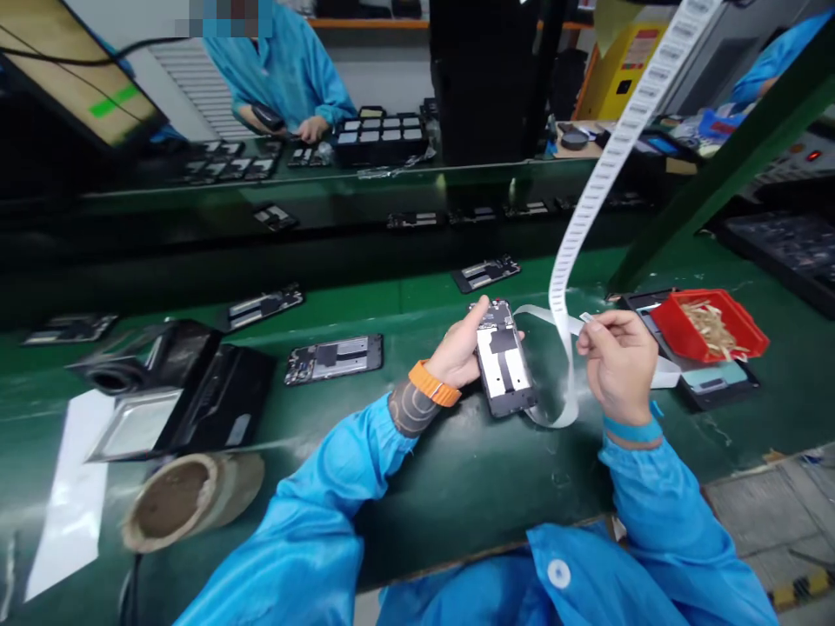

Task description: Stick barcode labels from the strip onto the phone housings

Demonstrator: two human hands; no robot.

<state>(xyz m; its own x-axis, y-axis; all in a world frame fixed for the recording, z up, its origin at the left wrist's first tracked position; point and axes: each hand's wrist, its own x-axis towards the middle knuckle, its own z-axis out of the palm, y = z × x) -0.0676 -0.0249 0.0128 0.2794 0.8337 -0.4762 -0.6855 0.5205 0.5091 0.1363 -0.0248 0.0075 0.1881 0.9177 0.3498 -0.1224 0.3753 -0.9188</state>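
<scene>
Cradling one opened phone chassis (pixel 505 369) in the left hand (pixel 460 343), with thumb along the left edge and fingers wrapped underneath to the right edge. Pinching a small white slip (pixel 587 318) between thumb and forefinger of the right hand (pixel 619 361), well apart from the left hand and not touching the chassis. Judging the chassis light, flat and stiff, perhaps slick on the bright metal, fragile around the exposed board (pixel 496 315) at the far end; best gripped by the long edges. Counting one printed label strip (pixel 593 191), hanging down between the hands; four similar chassis (pixel 336 358) on the green bench (pixel 444 487), three left of the left hand, one just beyond; one red bin (pixel 671 329) right of the right hand, holding pale slivers (pixel 708 326) too many to count.
</scene>
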